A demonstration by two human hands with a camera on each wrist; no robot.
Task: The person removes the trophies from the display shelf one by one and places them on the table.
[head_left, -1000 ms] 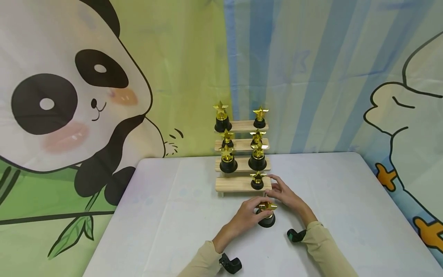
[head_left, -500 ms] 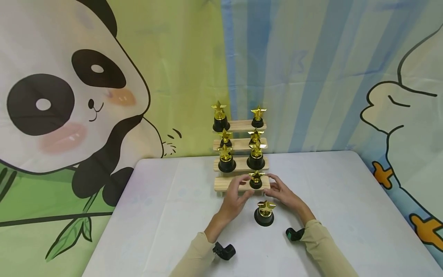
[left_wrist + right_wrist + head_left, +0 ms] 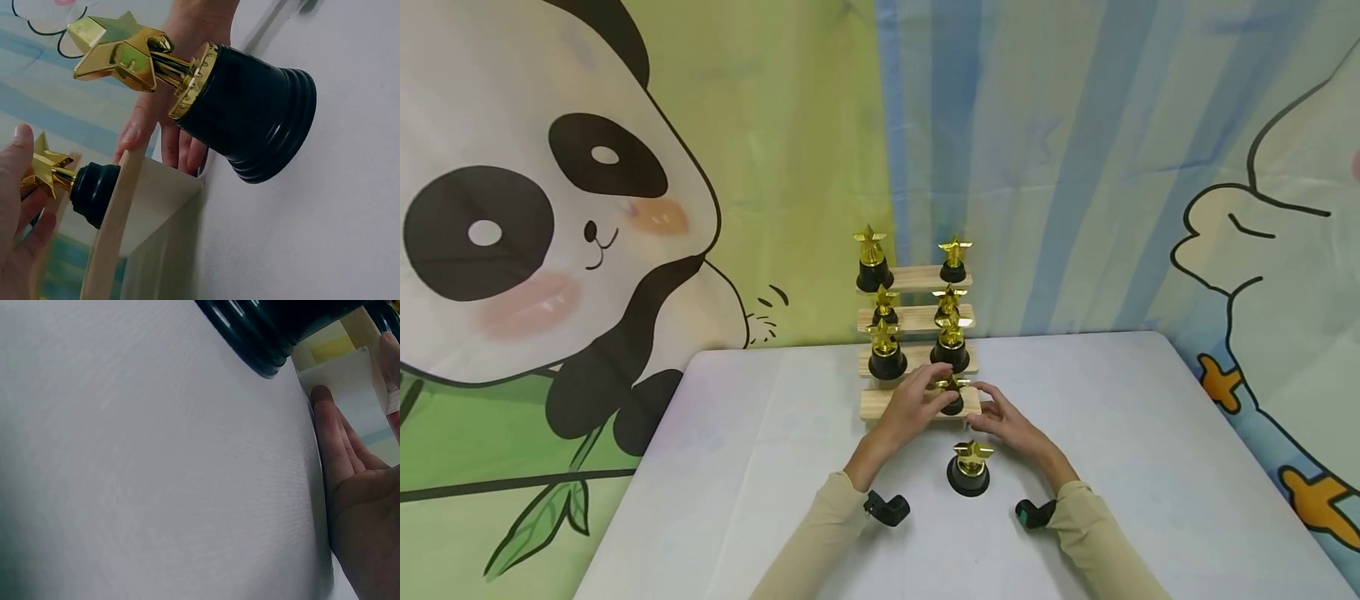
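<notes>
My left hand [image 3: 906, 408] reaches over the lowest step of a tiered wooden stand [image 3: 876, 404]. Its thumb and fingers curve loosely around the gold star of a small trophy [image 3: 952, 406] standing there; in the left wrist view a gap shows beside the star. At the step's right end is my right hand [image 3: 1015, 429], its thumb against the board's edge and its fingers [image 3: 334, 434] fairly straight along the white support. Upright on the table before the stand is a larger star trophy [image 3: 967, 477] with a black base, touched by neither hand.
Higher steps carry several more gold star trophies, among them one at the top left [image 3: 872, 271] and one at the top right [image 3: 952, 267]. A white cloth covers the table [image 3: 760, 500]. A printed curtain [image 3: 797, 167] hangs behind it.
My left hand has let go of the larger trophy on the table and moved up to the small trophy on the lowest step. My right hand stays at the stand's right end.
</notes>
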